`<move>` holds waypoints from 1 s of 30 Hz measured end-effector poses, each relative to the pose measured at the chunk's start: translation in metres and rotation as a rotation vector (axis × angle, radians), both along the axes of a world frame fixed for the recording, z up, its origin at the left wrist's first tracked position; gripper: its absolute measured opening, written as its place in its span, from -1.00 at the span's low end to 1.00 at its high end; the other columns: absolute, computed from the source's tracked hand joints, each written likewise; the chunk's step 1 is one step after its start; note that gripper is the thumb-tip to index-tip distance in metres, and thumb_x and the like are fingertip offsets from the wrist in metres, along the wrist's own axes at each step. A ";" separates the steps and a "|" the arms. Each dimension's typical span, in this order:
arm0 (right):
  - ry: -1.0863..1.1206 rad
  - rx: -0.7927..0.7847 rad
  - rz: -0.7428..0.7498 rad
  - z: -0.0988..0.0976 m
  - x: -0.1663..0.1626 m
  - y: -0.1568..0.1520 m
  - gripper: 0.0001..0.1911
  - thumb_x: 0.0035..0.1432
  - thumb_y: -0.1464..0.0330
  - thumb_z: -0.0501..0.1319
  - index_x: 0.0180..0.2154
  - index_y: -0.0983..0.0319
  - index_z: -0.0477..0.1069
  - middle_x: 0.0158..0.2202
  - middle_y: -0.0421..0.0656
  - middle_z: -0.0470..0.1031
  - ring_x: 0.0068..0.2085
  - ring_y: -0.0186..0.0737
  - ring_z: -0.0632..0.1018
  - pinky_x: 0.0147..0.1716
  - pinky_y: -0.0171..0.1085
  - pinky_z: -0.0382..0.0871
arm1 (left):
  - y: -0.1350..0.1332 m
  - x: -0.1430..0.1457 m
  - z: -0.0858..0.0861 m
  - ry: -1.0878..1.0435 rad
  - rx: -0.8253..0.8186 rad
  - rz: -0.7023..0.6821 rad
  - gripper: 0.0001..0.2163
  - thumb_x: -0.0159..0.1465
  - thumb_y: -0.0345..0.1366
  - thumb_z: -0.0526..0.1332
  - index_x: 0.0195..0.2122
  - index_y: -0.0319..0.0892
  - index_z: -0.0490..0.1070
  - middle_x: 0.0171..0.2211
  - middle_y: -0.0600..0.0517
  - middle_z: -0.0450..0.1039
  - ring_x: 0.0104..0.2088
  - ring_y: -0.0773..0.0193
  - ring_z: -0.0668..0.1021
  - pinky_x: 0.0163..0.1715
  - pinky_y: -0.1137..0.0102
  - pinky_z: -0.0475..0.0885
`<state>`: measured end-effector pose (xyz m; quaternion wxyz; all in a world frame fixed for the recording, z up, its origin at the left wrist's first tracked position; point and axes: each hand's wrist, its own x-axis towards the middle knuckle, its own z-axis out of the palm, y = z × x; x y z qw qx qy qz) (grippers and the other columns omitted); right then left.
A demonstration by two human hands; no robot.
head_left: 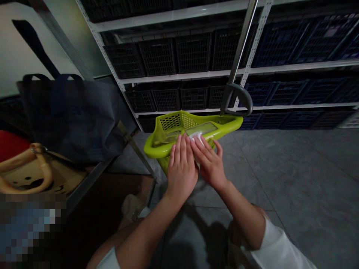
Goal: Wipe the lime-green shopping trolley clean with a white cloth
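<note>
My left hand [181, 168] and my right hand [209, 160] are side by side over the near rim of a lime-green shopping basket [157, 147] that stands on the floor. Both sets of fingers are closed together on a small white item [195, 137] that pokes out above the fingertips; I cannot make out what it is. Inside the basket lies a flat clear packet [201, 129]. The basket's grey pull handle [241, 96] rises at its far right.
Metal shelving [182, 76] with rows of black and blue crates fills the background. At left, a dark tote bag [73, 116] and a tan bag [30, 173] sit on a rack. Grey tiled floor [294, 175] stretches to the right.
</note>
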<state>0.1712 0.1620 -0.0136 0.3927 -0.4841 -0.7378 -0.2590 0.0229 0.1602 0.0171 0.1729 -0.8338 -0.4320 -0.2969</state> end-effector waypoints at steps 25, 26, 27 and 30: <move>0.008 0.022 -0.005 -0.002 0.001 0.002 -0.18 0.21 0.57 -0.04 0.44 0.07 -0.17 0.33 -0.13 0.31 0.38 -0.20 0.25 0.36 0.00 -0.04 | -0.001 -0.002 0.001 -0.003 0.003 -0.011 -0.28 0.26 -0.42 0.12 0.40 -0.50 -0.15 0.41 -0.37 0.00 0.44 -0.07 0.02 0.38 0.00 0.07; -0.010 0.028 -0.002 -0.003 0.003 0.003 -0.19 0.22 0.56 -0.04 0.43 0.05 -0.16 0.32 -0.13 0.33 0.37 -0.20 0.27 0.36 0.01 -0.06 | -0.001 -0.002 0.001 -0.003 0.002 -0.016 -0.28 0.26 -0.42 0.12 0.41 -0.49 -0.16 0.41 -0.37 0.00 0.44 -0.07 0.02 0.38 0.00 0.07; 0.021 0.040 -0.042 -0.004 0.010 0.005 -0.18 0.20 0.58 -0.04 0.43 0.04 -0.14 0.32 -0.13 0.33 0.36 -0.19 0.28 0.36 0.04 -0.08 | -0.001 -0.002 0.001 -0.005 0.001 -0.023 -0.27 0.27 -0.41 0.12 0.41 -0.48 -0.17 0.41 -0.37 0.00 0.44 -0.07 0.03 0.38 -0.01 0.08; 0.258 0.084 -0.271 -0.007 0.040 0.016 -0.12 0.08 0.62 -0.08 0.41 0.03 -0.05 0.33 -0.09 0.31 0.35 -0.12 0.31 0.32 0.11 -0.01 | -0.001 -0.002 0.003 -0.018 -0.002 -0.038 -0.27 0.27 -0.42 0.12 0.42 -0.45 -0.19 0.42 -0.35 0.00 0.43 -0.06 0.06 0.38 0.01 0.10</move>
